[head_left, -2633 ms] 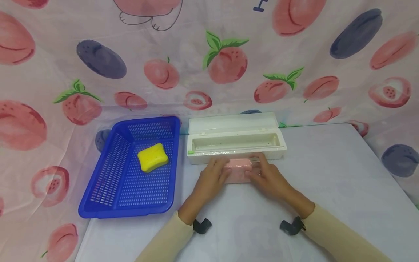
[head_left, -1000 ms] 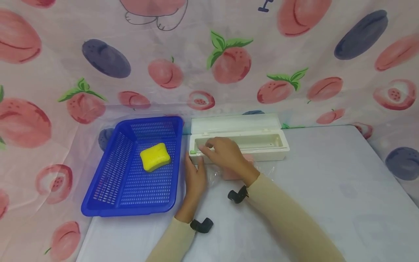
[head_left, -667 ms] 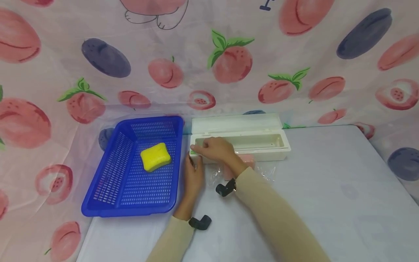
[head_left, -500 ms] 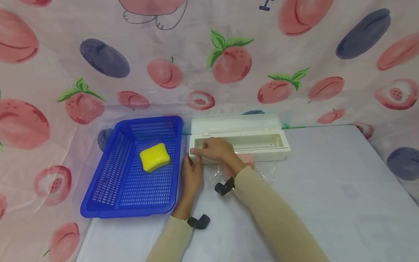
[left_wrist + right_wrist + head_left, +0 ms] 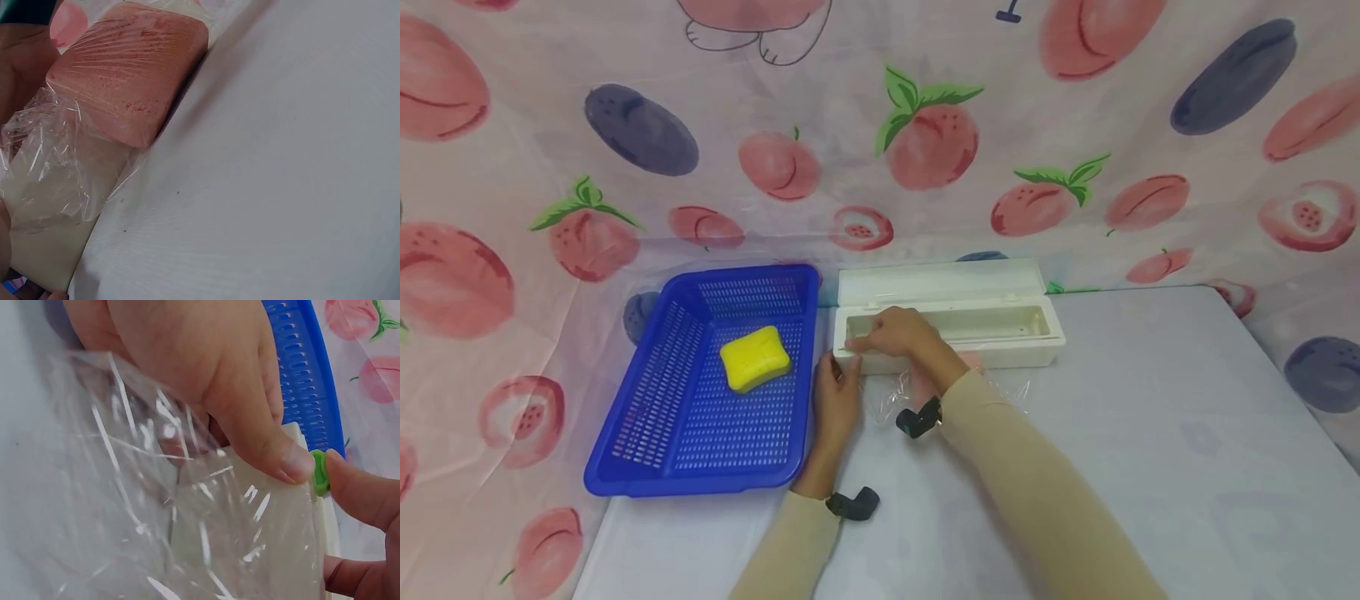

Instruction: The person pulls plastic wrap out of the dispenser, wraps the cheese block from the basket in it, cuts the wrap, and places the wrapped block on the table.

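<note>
A long white cling film dispenser box (image 5: 955, 360) stands with its lid (image 5: 940, 282) raised. My left hand (image 5: 837, 404) grips its left end, with the thumb (image 5: 294, 464) against the front near the corner. My right hand (image 5: 904, 337) reaches across the box. One of its digits touches the green slide cutter (image 5: 320, 472) on the rim; the other fingers are bent over the trough, and whether they pinch anything is unclear. Clear film (image 5: 206, 525) hangs from the front. Inside it sits a pink sponge-like block (image 5: 137, 69), partly hidden by the right wrist in the head view.
Left of the box stands a blue perforated basket (image 5: 810, 375), its rim close to my left hand. A yellow sponge (image 5: 756, 358) lies in it. A fruit-print cloth (image 5: 928, 150) hangs behind the white-covered table (image 5: 1150, 433).
Both hands have left the pink block and come to the box's left end. Lately the right hand's digit has shifted slightly right along the rim, over the green cutter.
</note>
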{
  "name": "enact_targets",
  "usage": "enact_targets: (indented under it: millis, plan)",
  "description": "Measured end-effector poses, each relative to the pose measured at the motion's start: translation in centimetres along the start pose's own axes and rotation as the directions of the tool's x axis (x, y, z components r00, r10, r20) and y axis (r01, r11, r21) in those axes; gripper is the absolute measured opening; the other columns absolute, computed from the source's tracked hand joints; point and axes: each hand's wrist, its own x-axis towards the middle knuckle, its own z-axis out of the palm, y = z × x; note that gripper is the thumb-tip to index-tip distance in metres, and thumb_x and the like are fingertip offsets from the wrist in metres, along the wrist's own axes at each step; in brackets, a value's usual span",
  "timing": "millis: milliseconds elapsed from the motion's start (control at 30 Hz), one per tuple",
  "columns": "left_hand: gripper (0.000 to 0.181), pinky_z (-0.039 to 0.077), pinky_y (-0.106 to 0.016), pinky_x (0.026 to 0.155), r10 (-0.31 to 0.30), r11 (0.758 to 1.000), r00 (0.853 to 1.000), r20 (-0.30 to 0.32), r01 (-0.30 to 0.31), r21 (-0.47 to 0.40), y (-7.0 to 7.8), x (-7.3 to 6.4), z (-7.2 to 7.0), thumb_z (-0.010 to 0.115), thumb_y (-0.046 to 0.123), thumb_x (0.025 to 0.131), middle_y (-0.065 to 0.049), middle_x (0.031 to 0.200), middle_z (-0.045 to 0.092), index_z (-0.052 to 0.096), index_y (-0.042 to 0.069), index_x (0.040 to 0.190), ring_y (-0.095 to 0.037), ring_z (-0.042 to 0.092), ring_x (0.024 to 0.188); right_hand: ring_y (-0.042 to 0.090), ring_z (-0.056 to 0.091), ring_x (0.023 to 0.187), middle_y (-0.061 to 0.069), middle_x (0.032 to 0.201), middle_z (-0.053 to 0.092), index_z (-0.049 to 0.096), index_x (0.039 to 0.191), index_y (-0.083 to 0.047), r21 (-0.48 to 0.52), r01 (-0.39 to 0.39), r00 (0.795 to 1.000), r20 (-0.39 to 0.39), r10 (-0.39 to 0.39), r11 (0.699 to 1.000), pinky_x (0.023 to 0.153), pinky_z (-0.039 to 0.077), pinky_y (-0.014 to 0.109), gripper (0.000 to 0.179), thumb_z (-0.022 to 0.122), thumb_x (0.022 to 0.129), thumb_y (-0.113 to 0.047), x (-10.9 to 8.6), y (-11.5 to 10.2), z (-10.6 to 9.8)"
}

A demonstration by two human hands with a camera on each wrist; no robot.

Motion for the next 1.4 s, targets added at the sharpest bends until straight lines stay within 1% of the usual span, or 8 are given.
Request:
enact_targets:
  millis: [200,333,433,567,767,967,1167,1400]
  plan:
    - [0.049,0.044,-0.050,0.114,-0.039,0.999,0.999,-0.009,0.039,0.018,0.1,0.2,-0.1,0.055,0.037,0.106,-0.021,0.143,0.054,0.047,0.005,0.142,-0.035,0.053,0.136,0.022,0.062,0.090,0.003,0.094,0.070,0.070,0.084,-0.015,0.018,-0.040,0.999,0.020,0.039,0.999,0.077,0.051,0.034,0.052,0.070,0.083,-0.067,-0.1,0.1,-0.7]
    - [0.049,0.044,-0.049,0.115,-0.053,0.998,0.999,-0.005,0.053,0.021,0.0,0.2,-0.1,0.055,0.038,0.106,-0.020,0.143,0.055,0.047,0.006,0.142,-0.035,0.053,0.137,0.022,0.062,0.090,0.004,0.094,0.070,0.070,0.085,-0.014,-0.001,-0.043,0.998,0.035,0.043,0.999,0.078,0.051,0.033,0.052,0.069,0.084,-0.065,-0.1,0.3,-0.8]
    - [0.047,0.044,-0.049,0.114,-0.048,0.998,0.999,-0.011,0.048,0.027,-0.1,0.2,0.0,0.055,0.037,0.105,-0.020,0.141,0.056,0.049,0.006,0.140,-0.034,0.054,0.135,0.023,0.063,0.096,0.006,0.101,0.071,0.072,0.093,-0.012,0.002,-0.046,0.998,0.048,0.046,0.999,0.085,0.053,0.036,0.052,0.069,0.085,-0.064,-0.2,0.4,-1.0]
    - [0.044,0.046,-0.049,0.112,-0.026,0.999,0.999,-0.025,0.027,0.022,-0.2,0.2,0.2,0.057,0.033,0.105,-0.022,0.137,0.058,0.050,0.004,0.137,-0.036,0.057,0.132,0.028,0.064,0.110,0.010,0.117,0.071,0.074,0.109,-0.009,0.016,-0.046,0.997,0.067,0.045,0.999,0.099,0.052,0.041,0.055,0.070,0.087,-0.060,-0.4,0.9,-1.6]
    - [0.045,0.046,-0.050,0.112,-0.031,0.999,0.999,-0.036,0.032,0.020,-0.3,0.2,0.2,0.058,0.033,0.104,-0.022,0.137,0.058,0.050,0.003,0.137,-0.036,0.056,0.132,0.031,0.058,0.128,0.013,0.136,0.064,0.068,0.127,-0.006,0.019,-0.064,0.992,0.111,0.061,0.998,0.114,0.043,0.046,0.063,0.068,0.089,-0.056,-0.8,2.8,-2.9]
    - [0.049,0.046,-0.050,0.112,-0.066,0.997,0.997,-0.033,0.067,0.028,-0.4,0.3,0.1,0.058,0.038,0.104,-0.020,0.141,0.057,0.050,0.006,0.140,-0.035,0.055,0.134,0.035,0.050,0.138,0.017,0.146,0.056,0.059,0.140,-0.004,-0.003,-0.091,0.985,0.147,0.090,0.996,0.118,0.039,0.050,0.075,0.068,0.089,-0.057,-1.7,5.4,-4.6]
    - [0.050,0.045,-0.050,0.113,-0.073,0.997,0.997,-0.024,0.074,0.023,-0.3,0.3,0.0,0.056,0.039,0.105,-0.020,0.143,0.055,0.048,0.006,0.142,-0.035,0.053,0.136,0.038,0.048,0.140,0.020,0.149,0.053,0.057,0.141,-0.002,-0.029,-0.119,0.983,0.139,0.121,0.993,0.116,0.040,0.054,0.076,0.067,0.090,-0.057,-3.1,7.8,-6.0]
    - [0.050,0.044,-0.048,0.114,-0.082,0.996,0.997,-0.013,0.082,0.024,-0.2,0.1,0.0,0.055,0.039,0.105,-0.018,0.144,0.055,0.047,0.008,0.143,-0.033,0.053,0.137,0.042,0.045,0.141,0.022,0.151,0.050,0.056,0.143,-0.002,-0.086,-0.153,0.979,0.122,0.162,0.985,0.115,0.040,0.059,0.078,0.065,0.091,-0.059,-4.3,9.8,-7.5]
